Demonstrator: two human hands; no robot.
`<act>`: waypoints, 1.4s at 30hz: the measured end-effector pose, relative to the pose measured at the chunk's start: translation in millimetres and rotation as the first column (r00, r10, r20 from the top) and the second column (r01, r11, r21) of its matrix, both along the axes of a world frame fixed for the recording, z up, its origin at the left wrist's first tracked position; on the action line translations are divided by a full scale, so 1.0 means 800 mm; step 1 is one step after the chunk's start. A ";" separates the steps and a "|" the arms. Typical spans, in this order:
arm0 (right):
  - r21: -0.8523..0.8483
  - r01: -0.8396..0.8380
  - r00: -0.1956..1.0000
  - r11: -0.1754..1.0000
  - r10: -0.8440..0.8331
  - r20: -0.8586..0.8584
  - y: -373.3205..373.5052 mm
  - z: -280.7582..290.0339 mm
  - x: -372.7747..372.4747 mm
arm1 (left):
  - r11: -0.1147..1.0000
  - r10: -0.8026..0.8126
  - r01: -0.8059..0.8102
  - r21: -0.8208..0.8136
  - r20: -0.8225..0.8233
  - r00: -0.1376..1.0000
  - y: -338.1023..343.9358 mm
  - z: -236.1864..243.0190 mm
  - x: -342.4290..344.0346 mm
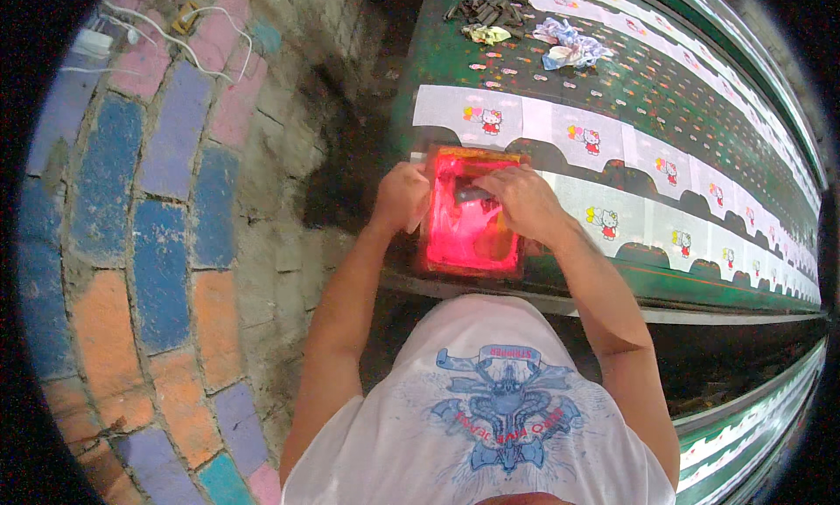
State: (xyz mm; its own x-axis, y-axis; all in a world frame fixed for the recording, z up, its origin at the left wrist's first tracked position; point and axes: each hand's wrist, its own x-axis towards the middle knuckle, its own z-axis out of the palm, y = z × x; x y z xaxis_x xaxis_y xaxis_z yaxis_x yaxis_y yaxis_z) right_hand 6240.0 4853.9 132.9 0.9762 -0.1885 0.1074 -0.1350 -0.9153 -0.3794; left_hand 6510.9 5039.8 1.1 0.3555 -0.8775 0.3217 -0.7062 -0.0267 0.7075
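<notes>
A screen-printing frame (477,267) with a bright pink mesh lies at the near left end of a long green table (516,76). My left hand (404,196) is closed at the frame's left edge. My right hand (522,203) is closed around a dark squeegee (473,193), which rests on the mesh in the frame's upper half. Pink and orange ink smears show on the mesh and rim. Just beyond the frame lies a white fabric piece (525,118) printed with a cartoon cat. To the right runs a row of similar printed pieces (643,214).
Farther back on the table sit a heap of dark strips (486,11), a small yellow cloth (487,35) and a crumpled pale cloth (570,46). Painted bricks (162,260) and a white cable (179,41) are at the left. Another table (757,448) stands at the lower right.
</notes>
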 end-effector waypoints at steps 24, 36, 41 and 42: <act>0.077 0.181 0.982 0.980 -0.184 0.034 0.140 0.012 -0.066 | 0.997 -0.035 0.061 0.041 -0.461 0.887 0.000 0.034 -0.035; 0.299 0.314 0.866 0.901 -0.401 0.299 0.117 -0.023 -0.164 | 0.997 -0.029 0.061 0.040 -0.551 0.834 -0.041 0.079 -0.123; 0.280 0.407 0.823 0.869 -0.482 0.300 0.071 -0.021 -0.273 | 0.997 -0.067 0.069 -0.018 -0.569 0.820 -0.111 0.047 -0.237; 0.287 0.423 0.813 0.859 -0.500 0.299 0.060 -0.022 -0.294 | 0.997 -0.068 0.069 -0.021 -0.582 0.811 -0.124 0.043 -0.256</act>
